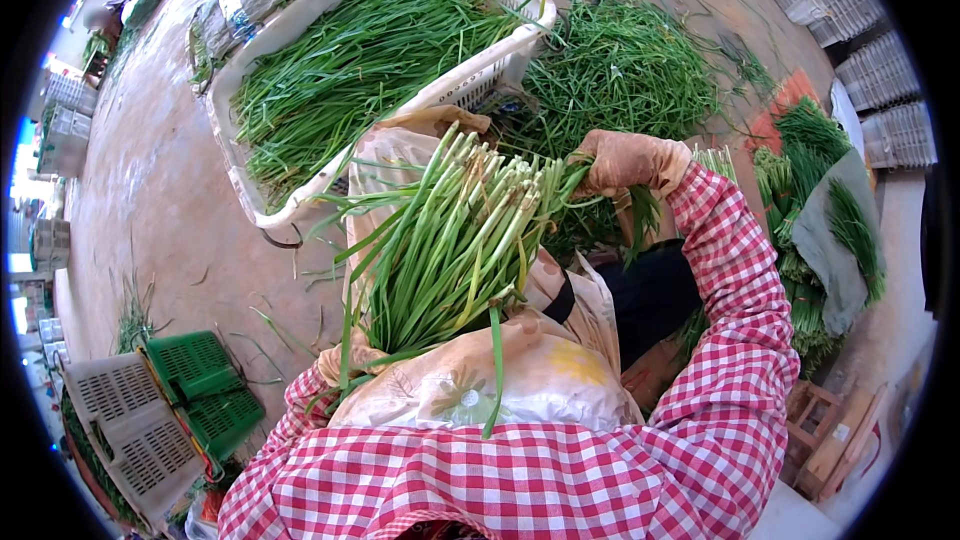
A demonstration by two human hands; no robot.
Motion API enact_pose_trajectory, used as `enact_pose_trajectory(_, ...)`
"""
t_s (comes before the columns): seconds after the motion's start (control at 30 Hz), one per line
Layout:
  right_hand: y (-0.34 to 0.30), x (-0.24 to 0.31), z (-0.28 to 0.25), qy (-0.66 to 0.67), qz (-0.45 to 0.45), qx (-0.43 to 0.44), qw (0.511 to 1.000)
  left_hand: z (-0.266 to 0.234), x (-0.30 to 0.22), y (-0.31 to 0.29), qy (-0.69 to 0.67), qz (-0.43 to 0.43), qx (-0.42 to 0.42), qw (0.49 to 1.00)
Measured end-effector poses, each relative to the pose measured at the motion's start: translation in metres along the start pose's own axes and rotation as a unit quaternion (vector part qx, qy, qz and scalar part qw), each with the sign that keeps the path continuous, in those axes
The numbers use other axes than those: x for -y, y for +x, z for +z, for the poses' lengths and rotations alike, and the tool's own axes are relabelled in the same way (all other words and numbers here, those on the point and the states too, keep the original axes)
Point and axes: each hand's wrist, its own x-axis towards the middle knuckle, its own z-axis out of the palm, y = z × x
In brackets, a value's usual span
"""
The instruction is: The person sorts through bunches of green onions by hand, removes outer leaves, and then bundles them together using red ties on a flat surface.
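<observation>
A thick bunch of garlic chives (450, 240) lies across my lap, its pale cut ends pointing away from me. My left hand (348, 355), gloved, is closed round the leafy end; the leaves hide part of its fingers. At the right of the pale ends, my right hand (625, 162), also gloved, is closed in a fist on some chive leaves (575, 178). A stained apron (470, 380) with a flower print lies under the bunch.
A white plastic crate (240, 175) full of long chives stands ahead. A loose green heap (630, 70) lies right of it. Tied bunches (800, 190) and a grey cloth (830, 240) are farther right. A green basket (205, 390) and a wooden stool (830, 430) flank me.
</observation>
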Motion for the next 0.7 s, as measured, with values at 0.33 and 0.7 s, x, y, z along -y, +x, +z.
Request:
enact_pose_trajectory(0.33,0.010,0.004,-0.035,-0.006,0.020,-0.021,1.000,-0.006,0.001,-0.007,-0.018,0.006,-0.016,1.000)
enact_pose_trajectory(0.7,-0.020,0.006,-0.064,-0.040,0.081,-0.165,0.982,-0.010,0.005,-0.009,-0.026,0.017,-0.026,0.999)
